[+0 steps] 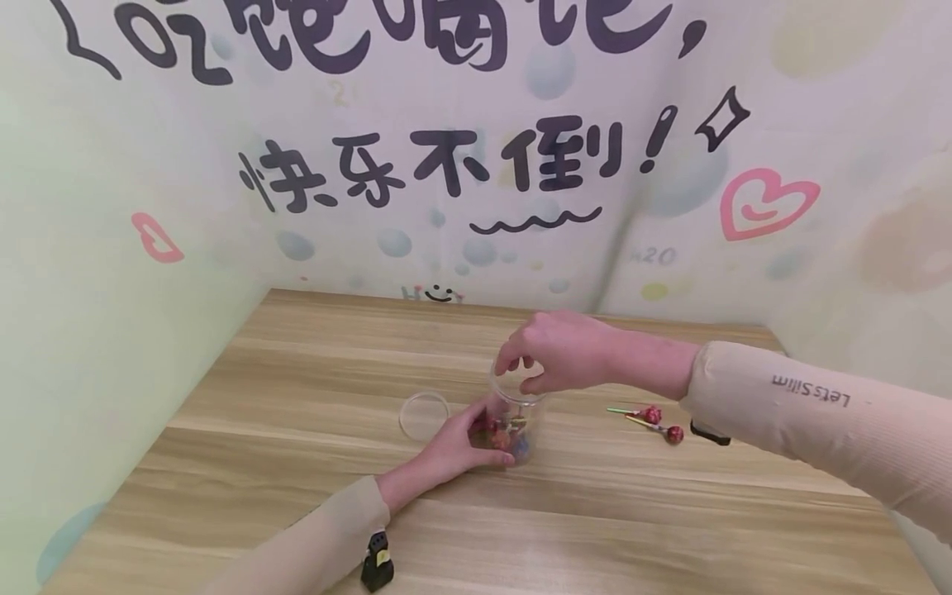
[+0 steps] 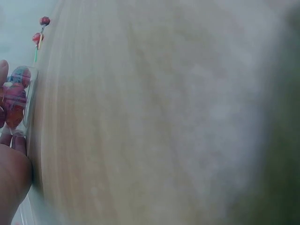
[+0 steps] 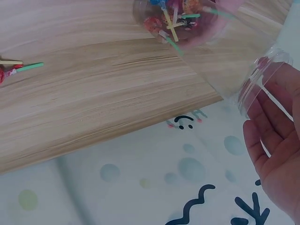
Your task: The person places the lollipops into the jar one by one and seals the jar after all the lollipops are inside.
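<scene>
A tall clear plastic jar (image 1: 530, 413) stands upright on the wooden table, with several wrapped lollipops (image 3: 169, 21) at its bottom. My left hand (image 1: 449, 446) grips the jar low down, thumb in front and fingers round the far side. Over the uncovered mouth is my right hand (image 1: 565, 351), its bent fingers dipping just inside the rim (image 3: 246, 91). Nothing shows between those fingers in the right wrist view. Through the jar's wall in the left wrist view, the red and blue candy heads (image 2: 15, 96) press together.
Two lollipops (image 1: 674, 434) with red heads lie on the table (image 1: 595, 512) to the right of the jar. A round clear lid (image 1: 425, 416) lies flat at its left. Behind the table rises a white printed wall (image 1: 416, 264).
</scene>
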The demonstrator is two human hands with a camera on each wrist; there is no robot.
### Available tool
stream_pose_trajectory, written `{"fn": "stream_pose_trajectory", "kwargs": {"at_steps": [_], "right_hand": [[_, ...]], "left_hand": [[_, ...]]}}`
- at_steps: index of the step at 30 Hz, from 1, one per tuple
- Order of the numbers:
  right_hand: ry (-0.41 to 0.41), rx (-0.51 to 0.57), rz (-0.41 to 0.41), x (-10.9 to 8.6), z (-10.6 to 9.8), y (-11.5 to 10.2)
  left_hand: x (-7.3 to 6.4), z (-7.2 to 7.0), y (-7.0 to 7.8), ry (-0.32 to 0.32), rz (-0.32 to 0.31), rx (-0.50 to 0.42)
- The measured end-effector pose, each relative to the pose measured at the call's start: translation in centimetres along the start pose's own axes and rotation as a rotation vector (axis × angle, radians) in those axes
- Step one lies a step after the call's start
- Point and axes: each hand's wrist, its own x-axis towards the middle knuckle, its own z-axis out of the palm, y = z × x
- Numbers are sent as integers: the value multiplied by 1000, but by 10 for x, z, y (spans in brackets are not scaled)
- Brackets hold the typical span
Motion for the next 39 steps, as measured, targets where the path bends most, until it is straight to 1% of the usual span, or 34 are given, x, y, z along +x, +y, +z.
{"fn": "stream_pose_trajectory", "kwargs": {"at_steps": [7,14,20,25,29,34,39], "right_hand": [[9,5,4,-3,0,0],[40,11,6,-5,-1,1],[81,22,2,-8,-4,2],[140,34,1,-13,-11,5],[186,44,19,-20,-15,9],[222,38,62,-32,-17,19],[256,34,131,-45,-14,32]], "left_hand": [[0,0,0,-4,31,-5],[0,0,1,-4,34,-5],[0,-1,0,-10,34,-18],[0,0,-1,-9,42,-22],[0,1,-2,-7,42,-25],[0,0,-3,-8,29,-32],[0,1,-3,-1,26,-28]]}}
